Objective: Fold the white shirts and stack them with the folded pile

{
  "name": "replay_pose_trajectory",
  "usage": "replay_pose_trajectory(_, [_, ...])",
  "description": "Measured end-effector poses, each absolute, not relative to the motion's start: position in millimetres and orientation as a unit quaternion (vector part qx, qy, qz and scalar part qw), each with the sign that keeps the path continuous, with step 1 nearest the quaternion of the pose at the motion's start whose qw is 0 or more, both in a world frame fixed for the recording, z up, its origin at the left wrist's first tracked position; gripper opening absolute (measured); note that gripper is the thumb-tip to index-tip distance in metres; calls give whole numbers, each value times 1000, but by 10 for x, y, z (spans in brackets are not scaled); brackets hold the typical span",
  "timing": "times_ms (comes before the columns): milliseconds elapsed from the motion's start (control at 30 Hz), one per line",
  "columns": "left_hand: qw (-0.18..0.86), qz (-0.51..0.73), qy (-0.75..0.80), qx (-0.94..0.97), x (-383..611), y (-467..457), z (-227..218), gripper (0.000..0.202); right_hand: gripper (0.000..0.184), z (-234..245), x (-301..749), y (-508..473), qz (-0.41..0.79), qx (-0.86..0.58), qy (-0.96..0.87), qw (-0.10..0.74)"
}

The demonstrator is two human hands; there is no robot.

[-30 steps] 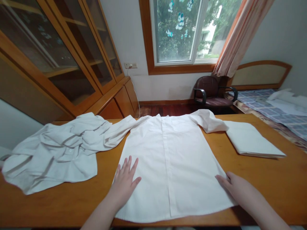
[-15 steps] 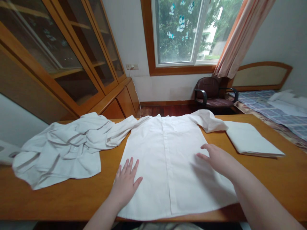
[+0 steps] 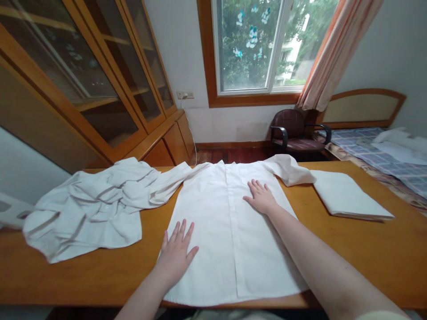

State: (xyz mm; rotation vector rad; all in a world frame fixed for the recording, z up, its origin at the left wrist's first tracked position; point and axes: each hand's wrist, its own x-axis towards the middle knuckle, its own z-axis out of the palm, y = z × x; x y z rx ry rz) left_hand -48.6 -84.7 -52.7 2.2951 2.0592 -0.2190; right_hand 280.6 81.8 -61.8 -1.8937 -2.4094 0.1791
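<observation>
The shirt [image 3: 203, 222] lies front up on the surface [image 3: 360, 262], between a crumpled heap [image 3: 90, 213] on the left and a folded cloth [image 3: 350, 193] on the right, its body spread and closed front running roughly down the middle, presumably so that the fabric lies smooth. The left grip [image 3: 175, 255], fingers fanned apart, rests palm down near the shirt's left edge, apparently to steady it. The right grip [image 3: 262, 195], fingers also apart, appears to lie flat on the upper right front, and neither is clamped on anything.
</observation>
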Motion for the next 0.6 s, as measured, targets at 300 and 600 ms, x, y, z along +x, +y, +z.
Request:
replay_pose_trajectory(300, [68, -83, 674, 731, -407, -1018, -428, 63, 78, -609, 2847, 660, 55, -620, -782, 30])
replay_pose_trajectory(600, [170, -150, 673, 704, -218, -797, 288, 57, 78, -603, 2850, 403, 58, -628, -775, 27])
